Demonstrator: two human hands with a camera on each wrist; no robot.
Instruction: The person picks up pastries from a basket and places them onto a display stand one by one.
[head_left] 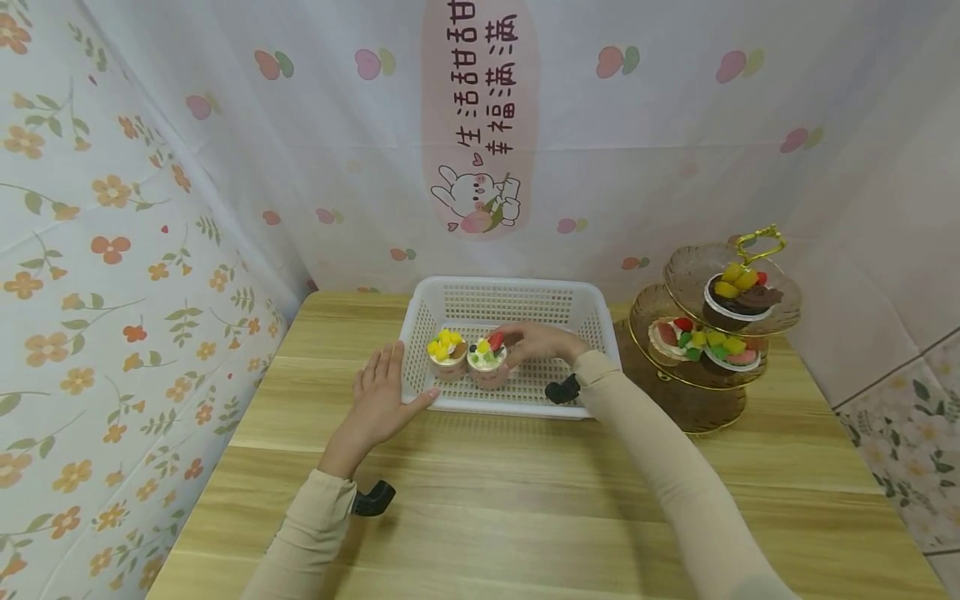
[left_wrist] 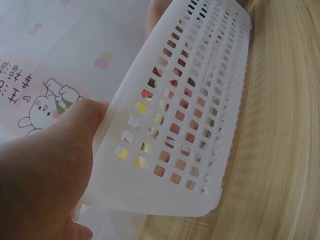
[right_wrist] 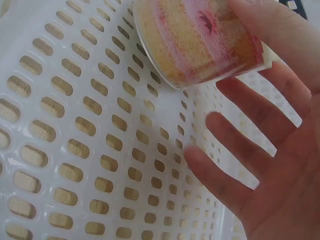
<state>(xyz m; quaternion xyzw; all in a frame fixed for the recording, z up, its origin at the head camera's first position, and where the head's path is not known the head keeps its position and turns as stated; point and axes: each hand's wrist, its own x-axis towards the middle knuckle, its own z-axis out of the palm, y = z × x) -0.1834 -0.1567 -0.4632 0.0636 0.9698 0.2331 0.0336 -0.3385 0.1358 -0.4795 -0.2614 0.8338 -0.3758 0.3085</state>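
Note:
A clear cup of layered cake (head_left: pixel 489 375) with white cream, strawberry and green bits on top stands in the white basket (head_left: pixel 517 408). My right hand (head_left: pixel 536 343) pinches it from its right side; in the right wrist view the thumb lies against the cup (right_wrist: pixel 200 40), while the other fingers spread below. Close to its left is a second cake cup (head_left: pixel 447 367) topped with yellow fruit pieces. My left hand (head_left: pixel 381 390) rests at the basket's front left corner, with its fingers extended along the left side and the thumb at the front rim (left_wrist: pixel 112 112).
To the right of the basket stands a tiered stand (head_left: pixel 697 379) with gold rims and a gold handle. A chocolate cupcake (head_left: pixel 738 300) sits on its top tier, and fruit-topped cakes (head_left: pixel 670 340) sit on the tier below. A patterned cloth (head_left: pixel 360 150) hangs behind the wooden table (head_left: pixel 480 508).

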